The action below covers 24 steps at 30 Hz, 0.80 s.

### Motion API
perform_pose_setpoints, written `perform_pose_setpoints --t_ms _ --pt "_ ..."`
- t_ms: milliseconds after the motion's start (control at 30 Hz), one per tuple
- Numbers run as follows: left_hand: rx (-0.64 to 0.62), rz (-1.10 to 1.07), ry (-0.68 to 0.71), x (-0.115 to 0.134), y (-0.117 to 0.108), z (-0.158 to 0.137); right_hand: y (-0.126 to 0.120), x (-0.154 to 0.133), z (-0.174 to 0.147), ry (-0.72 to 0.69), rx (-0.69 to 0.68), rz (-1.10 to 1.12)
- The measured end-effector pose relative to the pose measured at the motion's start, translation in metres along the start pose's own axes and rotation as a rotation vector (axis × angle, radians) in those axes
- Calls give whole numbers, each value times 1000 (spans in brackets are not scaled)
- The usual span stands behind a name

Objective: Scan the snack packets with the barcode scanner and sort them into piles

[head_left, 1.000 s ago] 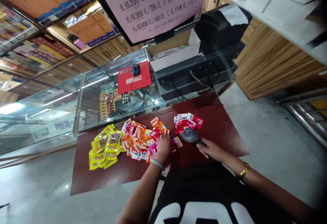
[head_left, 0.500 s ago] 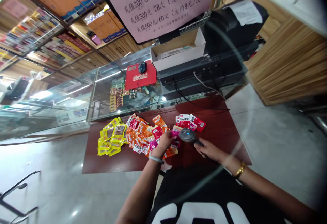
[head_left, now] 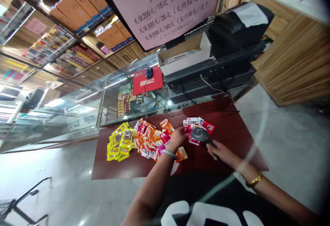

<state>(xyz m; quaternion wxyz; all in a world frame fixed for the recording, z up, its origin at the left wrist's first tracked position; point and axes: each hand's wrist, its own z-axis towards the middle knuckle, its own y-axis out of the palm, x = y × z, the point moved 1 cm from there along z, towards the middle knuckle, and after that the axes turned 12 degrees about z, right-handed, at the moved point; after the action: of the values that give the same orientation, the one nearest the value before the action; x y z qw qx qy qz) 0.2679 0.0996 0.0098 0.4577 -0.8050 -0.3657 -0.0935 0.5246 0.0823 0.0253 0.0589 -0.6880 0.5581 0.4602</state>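
Observation:
My right hand [head_left: 218, 149] is wrapped round the handle of a dark handheld barcode scanner [head_left: 200, 134]. The scanner's head hangs over some pink and red snack packets [head_left: 194, 142] on the right part of the table. My left hand [head_left: 179, 137] is closed, with its fingertips at a pink-red snack packet [head_left: 186, 130] beside the scanner head; the scanner and fingers partly hide it. Left of that hand lies a mixed pile of orange, red and white packets [head_left: 152, 136]. Farther left is a stack of yellow packets [head_left: 120, 142].
The dark red table [head_left: 206, 167] stands against a glass display counter [head_left: 113, 99]. On the counter are a red mouse pad [head_left: 148, 80] with a mouse [head_left: 149, 72], an open white box [head_left: 184, 61] and a screen bearing a pink price sheet [head_left: 170, 13]. A black cable [head_left: 206, 108] trails onto the table.
My left hand has moved right from the mixed pile toward the packets at the right. The scanner's blue light no longer shows. The whole view has shifted slightly.

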Motion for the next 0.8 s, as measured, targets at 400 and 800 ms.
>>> perform_pose_setpoints --t_ms 400,800 --pt "188 526 -158 -77 -91 47 63 18 -9 -1 154 -17" --pt "133 -429 143 -102 -78 24 135 15 7 -138 225 -7"
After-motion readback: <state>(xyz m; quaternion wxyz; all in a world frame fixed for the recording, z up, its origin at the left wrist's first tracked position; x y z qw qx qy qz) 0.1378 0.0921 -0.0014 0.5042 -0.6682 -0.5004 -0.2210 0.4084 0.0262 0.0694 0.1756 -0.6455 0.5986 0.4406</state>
